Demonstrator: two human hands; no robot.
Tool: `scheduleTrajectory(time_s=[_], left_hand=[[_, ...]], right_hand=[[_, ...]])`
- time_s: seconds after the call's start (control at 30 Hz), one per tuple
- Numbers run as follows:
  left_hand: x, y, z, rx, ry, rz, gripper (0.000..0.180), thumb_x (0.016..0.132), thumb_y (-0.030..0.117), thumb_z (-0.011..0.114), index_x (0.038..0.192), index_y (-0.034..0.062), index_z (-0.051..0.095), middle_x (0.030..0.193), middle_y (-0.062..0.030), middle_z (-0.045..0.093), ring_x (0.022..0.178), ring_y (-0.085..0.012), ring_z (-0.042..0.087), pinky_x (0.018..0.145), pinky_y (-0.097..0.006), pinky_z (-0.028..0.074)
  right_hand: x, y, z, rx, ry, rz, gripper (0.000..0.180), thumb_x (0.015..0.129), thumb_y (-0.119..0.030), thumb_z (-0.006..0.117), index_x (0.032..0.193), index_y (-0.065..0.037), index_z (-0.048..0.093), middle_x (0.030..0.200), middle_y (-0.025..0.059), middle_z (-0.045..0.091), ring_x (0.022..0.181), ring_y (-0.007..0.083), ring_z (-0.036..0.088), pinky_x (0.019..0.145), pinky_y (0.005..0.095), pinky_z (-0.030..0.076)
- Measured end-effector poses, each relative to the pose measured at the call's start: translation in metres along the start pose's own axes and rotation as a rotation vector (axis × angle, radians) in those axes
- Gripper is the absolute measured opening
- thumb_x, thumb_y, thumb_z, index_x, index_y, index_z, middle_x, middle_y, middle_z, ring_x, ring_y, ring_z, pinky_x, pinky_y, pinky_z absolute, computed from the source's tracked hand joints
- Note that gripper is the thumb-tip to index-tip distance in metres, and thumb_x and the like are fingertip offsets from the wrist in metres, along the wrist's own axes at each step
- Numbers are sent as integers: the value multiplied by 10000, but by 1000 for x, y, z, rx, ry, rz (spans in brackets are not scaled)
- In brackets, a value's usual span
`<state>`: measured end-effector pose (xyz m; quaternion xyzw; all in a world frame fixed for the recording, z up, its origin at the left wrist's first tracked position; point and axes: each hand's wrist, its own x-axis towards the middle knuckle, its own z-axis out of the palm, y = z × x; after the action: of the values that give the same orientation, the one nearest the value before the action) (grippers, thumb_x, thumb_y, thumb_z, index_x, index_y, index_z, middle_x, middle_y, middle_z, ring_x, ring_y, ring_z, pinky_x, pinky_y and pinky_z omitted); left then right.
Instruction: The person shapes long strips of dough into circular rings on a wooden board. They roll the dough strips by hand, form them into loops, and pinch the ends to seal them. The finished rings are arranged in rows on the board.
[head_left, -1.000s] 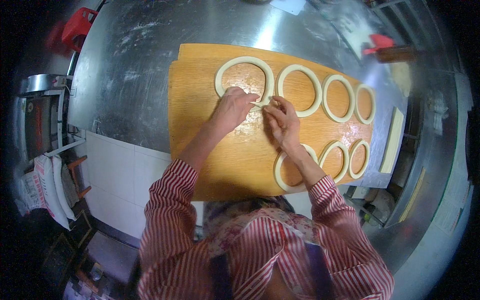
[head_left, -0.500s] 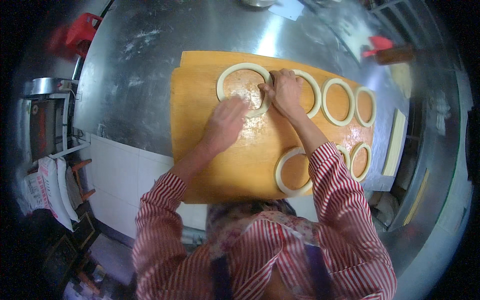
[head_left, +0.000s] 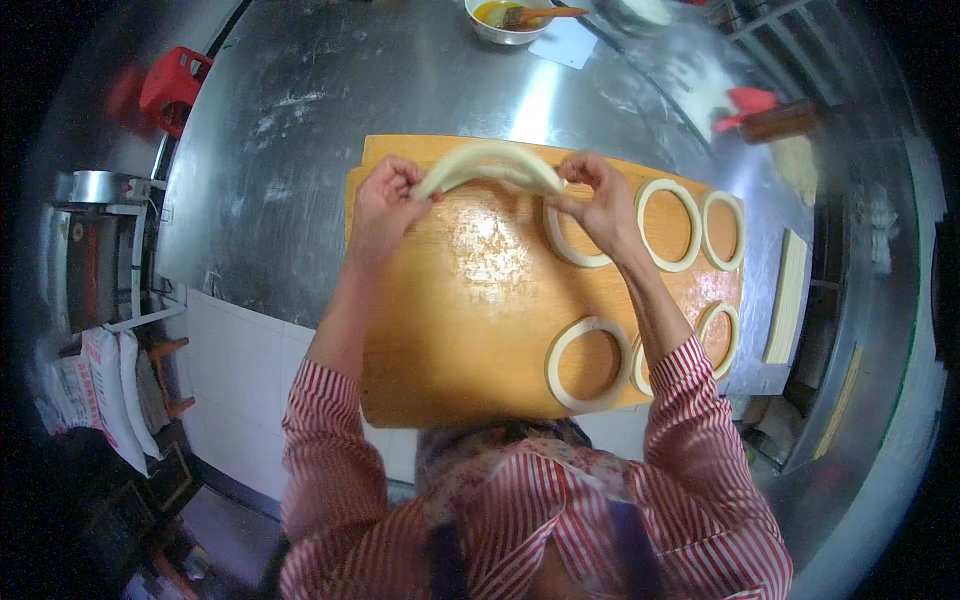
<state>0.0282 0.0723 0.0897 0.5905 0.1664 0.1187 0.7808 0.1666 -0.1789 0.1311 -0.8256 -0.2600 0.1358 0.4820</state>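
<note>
A pale dough ring (head_left: pixel 490 154) is raised over the far part of the wooden board (head_left: pixel 430 340), tilted so that it looks like a narrow arch. My left hand (head_left: pixel 386 203) pinches its left end, and my right hand (head_left: pixel 600 198) grips the right end between thumb and fingers. Just below my right hand lies another dough ring (head_left: pixel 552 238), partly covered by it. Several more rings rest flat on the board's right half, among them a far-row ring (head_left: pixel 642 225) and a near-row ring (head_left: pixel 556 365). My right forearm hides part of one near-row ring.
The board lies on a steel table (head_left: pixel 270 190). Beyond it stands a bowl (head_left: pixel 482 30) of yellow liquid with a wooden-handled brush (head_left: pixel 545 13) across it. A red container (head_left: pixel 172 90) is at far left. Long pale strips (head_left: pixel 787 300) lie right of the board.
The ring that lay flat at the board's far left has been picked up and tilted. My left hand moved outward to its left end; my right hand shifted slightly right. The bowl came into fuller view.
</note>
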Motion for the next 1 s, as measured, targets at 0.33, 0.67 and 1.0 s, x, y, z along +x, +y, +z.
scheduleTrajectory(time_s=[0.33, 0.67, 1.0], left_hand=[[14, -57, -2, 945, -109, 421, 289, 809, 31, 673, 1098, 28, 663, 1089, -150, 652, 1061, -332, 611, 943, -420, 478], [69, -88, 31, 1034, -463, 481, 327, 850, 136, 702, 1171, 73, 684, 1065, -107, 619, 1044, -315, 574, 909, -444, 438], [69, -78, 43, 1238, -592, 490, 315, 902, 147, 666, 1215, 124, 689, 1138, -59, 641, 1125, -234, 577, 977, -412, 449]], right_hand=[[-21, 48, 48, -333, -10, 19, 258, 813, -179, 764, 1036, -66, 701, 1006, 135, 694, 967, 327, 648, 890, 455, 473], [2, 59, 78, -587, -42, -24, 167, 814, -172, 742, 936, -62, 710, 892, 150, 667, 879, 317, 635, 842, 448, 427], [-23, 62, 74, -602, 38, -56, 277, 824, -118, 742, 1089, -49, 698, 900, 108, 681, 839, 294, 618, 868, 412, 387]])
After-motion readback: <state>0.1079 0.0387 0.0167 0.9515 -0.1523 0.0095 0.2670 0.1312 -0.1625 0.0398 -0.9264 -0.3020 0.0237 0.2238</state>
